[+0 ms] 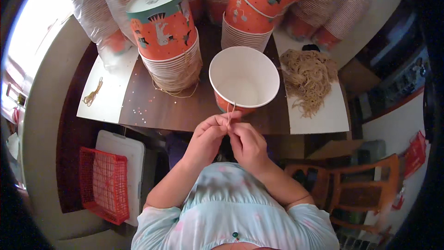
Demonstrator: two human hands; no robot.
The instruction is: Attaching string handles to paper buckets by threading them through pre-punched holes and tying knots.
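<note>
White-lined cup (244, 76) noted directly beyond both hands, near the front edge of the tabletop (171, 111), mouth up. A thin string (231, 111) is seen between: long axis running away from the body, from the fingertips to the near rim. How it is attached there cannot be told. Neither hand is clearly nearer. By the left hand (208, 134) and right hand (249, 146) the string's near end is pinched, fingertips brought together. Both forearms are angled inward, elbows bent, knuckles uppermost, fingers partly curled.
</note>
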